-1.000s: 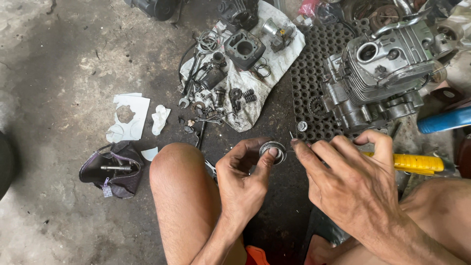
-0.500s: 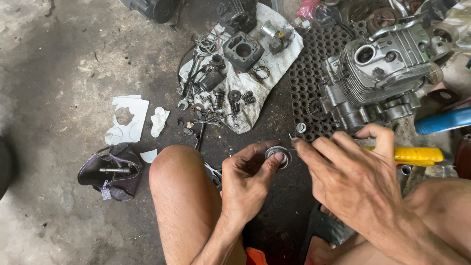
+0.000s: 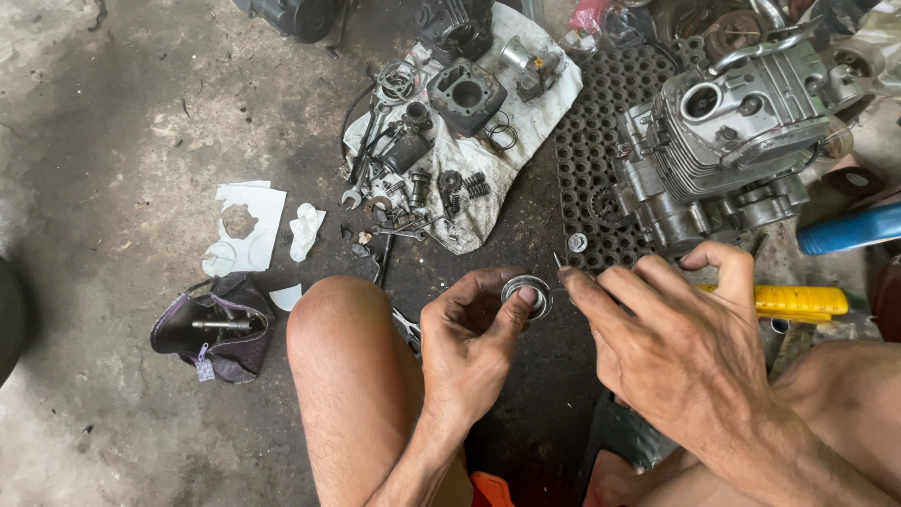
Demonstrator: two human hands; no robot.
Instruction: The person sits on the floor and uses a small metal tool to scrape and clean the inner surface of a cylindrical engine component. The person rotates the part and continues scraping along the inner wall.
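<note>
Left hand [image 3: 469, 343] pinches a small round metal ring part [image 3: 526, 291] — thumb on its near face, fingers curled round the rim, so closed on it. The part sits held in the air just above the dark floor, in front of the black rubber mat [image 3: 601, 141], between the two hands.

Right hand [image 3: 676, 347] comes in from the right, thumb and forefinger pressed together on a thin metal pin or needle-like tool [image 3: 557, 261]. Its tip points up and left, just beside the ring's right edge. Can't tell if the tip touches the ring. Other fingers of that hand are spread loose.

Around them:
- Engine block [image 3: 723, 141], finned, grey, sits on the mat behind the right hand.
- Small washer or nut [image 3: 577, 242] on the mat, near the tool tip.
- Yellow-handled tool [image 3: 798, 300] lies on the floor, partly hidden behind the right hand.
- Blue tube-shaped thing [image 3: 849, 230] at the right edge.
- Dirty white cloth [image 3: 507, 169] upper centre, carrying a black cylinder barrel [image 3: 466, 94], springs [image 3: 465, 188], spanners and small parts.
- Torn white gasket paper [image 3: 244, 225] and a crumpled white scrap [image 3: 305, 230] on bare concrete, left.
- Dark pouch [image 3: 221, 324] with a metal rod on it, lower left — well apart from the hands.
- Person's bare knee [image 3: 343, 324] just left of the left hand.
</note>
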